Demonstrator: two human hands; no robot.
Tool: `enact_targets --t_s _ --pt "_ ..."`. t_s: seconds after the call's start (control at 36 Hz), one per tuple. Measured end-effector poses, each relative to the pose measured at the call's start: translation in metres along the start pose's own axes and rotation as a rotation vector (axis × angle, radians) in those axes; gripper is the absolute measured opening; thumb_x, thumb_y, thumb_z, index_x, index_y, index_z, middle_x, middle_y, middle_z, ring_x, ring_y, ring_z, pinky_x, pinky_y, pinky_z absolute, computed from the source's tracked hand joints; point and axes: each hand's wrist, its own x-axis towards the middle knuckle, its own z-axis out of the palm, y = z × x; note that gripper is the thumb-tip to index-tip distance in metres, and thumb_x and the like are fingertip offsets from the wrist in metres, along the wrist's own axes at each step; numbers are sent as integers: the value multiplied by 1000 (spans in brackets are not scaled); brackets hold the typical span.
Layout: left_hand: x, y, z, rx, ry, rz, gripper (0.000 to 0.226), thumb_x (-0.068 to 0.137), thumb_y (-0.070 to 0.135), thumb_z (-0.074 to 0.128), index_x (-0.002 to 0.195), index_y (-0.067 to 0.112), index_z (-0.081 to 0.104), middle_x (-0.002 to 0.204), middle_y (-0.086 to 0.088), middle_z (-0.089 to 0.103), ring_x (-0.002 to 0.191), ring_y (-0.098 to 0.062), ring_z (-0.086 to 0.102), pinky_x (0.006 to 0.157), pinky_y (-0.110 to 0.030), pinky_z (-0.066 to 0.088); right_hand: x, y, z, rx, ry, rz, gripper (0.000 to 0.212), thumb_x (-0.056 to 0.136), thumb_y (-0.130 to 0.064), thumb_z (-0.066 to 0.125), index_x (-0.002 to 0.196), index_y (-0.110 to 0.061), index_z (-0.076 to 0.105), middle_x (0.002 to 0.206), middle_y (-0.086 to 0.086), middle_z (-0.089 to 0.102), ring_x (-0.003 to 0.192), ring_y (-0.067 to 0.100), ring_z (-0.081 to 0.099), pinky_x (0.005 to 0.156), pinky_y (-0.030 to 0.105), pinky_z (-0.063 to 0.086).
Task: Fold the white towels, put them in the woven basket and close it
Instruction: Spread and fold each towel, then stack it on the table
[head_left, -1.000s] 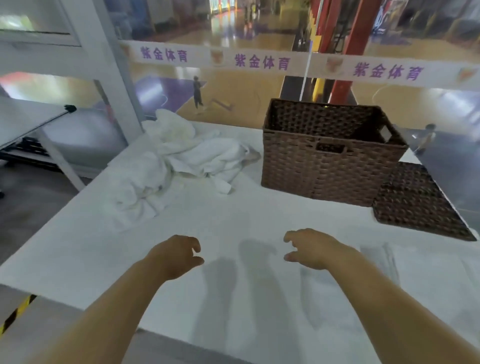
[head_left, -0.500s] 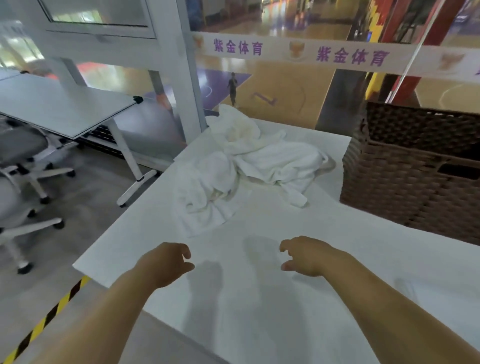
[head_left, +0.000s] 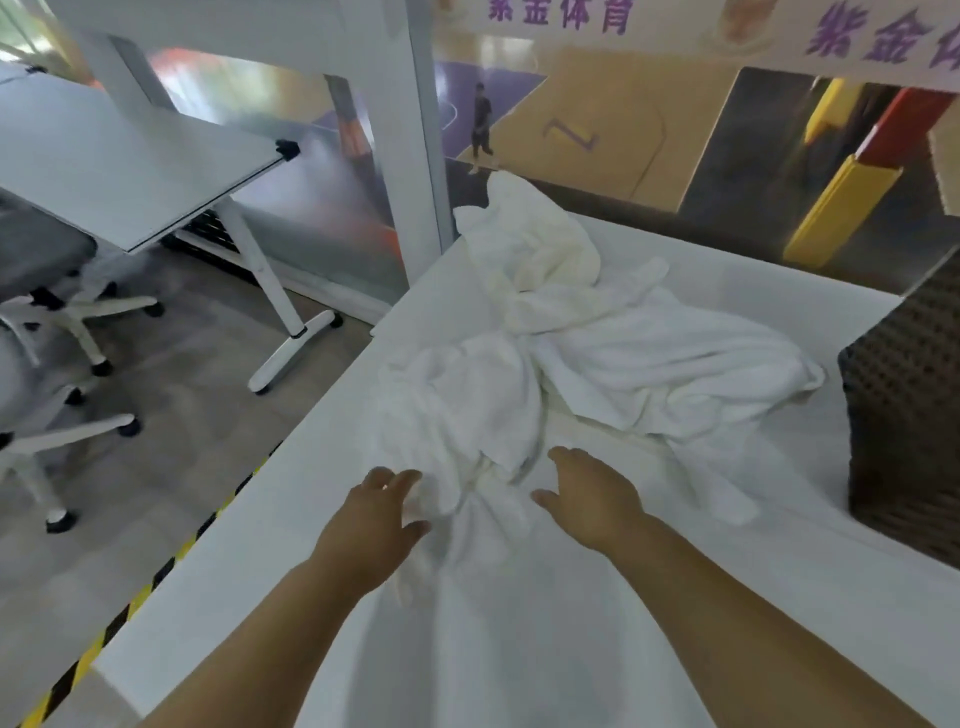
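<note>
the left hand (head_left: 376, 512) and right hand (head_left: 592, 499), fingers spread and gripping nothing, hovered at the near edge of a crumpled heap of white terry towels (head_left: 623, 364) on the white tabletop (head_left: 519, 654). folding had apparently not begun, and the next move called for pinching one towel free. the dark brown woven basket (head_left: 904, 415) stood just to the right.

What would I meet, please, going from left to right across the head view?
Desk → left hand → right hand → basket. The towels overlap both hands, so they are left out.
</note>
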Motion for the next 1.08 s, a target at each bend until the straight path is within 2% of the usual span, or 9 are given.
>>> enact_targets --t_s 0.11,0.28,0.42,0.56,0.67,0.75,0.83,0.97,1.08 --pt "27 -2 11 -12 -4 -2 67 86 51 57 144 34 29 142 0 27 124 -22 40 97 -32 45 35 -20 14 122 47 -14 68 89 -50 56 142 -17 29 132 4 43 117 24 49 89 37 46" --pt "46 -2 28 35 19 -22 52 86 45 59 134 33 43 127 -1 30 113 -21 39 87 -29 47 54 -28 32 89 154 -1 31 97 -22 43 126 -15 51 125 5 52 109 22 54 86 32 47" --pt "49 -18 25 -77 77 16 35 92 37 54 126 32 56 115 2 42 100 -20 53 79 -27 47 45 -17 17 232 140 87 29 97 -13 39 117 -5 59 116 12 60 106 26 56 89 32 44" --pt "39 -38 0 -247 142 40 22 94 27 52 110 15 62 104 1 47 90 -23 58 71 -27 39 9 3 -9 367 238 186 26 97 -14 44 74 -19 52 73 -7 53 75 18 54 57 22 38" --pt "31 -52 -32 -402 204 56 17 94 28 51 86 14 55 85 -1 57 76 -25 57 59 -30 37 -36 7 -38 430 387 230 14 97 -17 47 89 -17 59 81 -5 59 77 15 55 64 23 40" --pt "27 -52 -64 -497 211 39 13 96 27 48 94 14 51 77 -5 63 70 -23 58 54 -30 39 -73 4 -61 446 524 255 14 98 -15 46 91 -18 57 82 -6 58 72 9 53 60 11 37" --pt "20 -42 -95 -635 231 118 9 97 21 46 104 15 49 76 -6 64 70 -22 63 63 -37 49 -109 -4 -82 454 652 309 17 98 -14 45 100 -14 61 88 0 60 78 18 54 69 27 39" --pt "6 -15 -138 -643 289 294 7 97 21 46 101 17 50 71 -8 65 59 -16 63 48 -17 42 -163 -18 -105 427 854 381 20 97 -12 44 105 -12 63 93 4 62 86 23 56 72 30 39" --pt "-8 8 -162 -771 253 391 10 97 25 47 100 16 50 81 -7 65 66 -22 68 60 -34 55 -204 -25 -122 378 961 431 21 97 -13 42 102 -15 63 92 1 61 84 19 53 72 29 37"
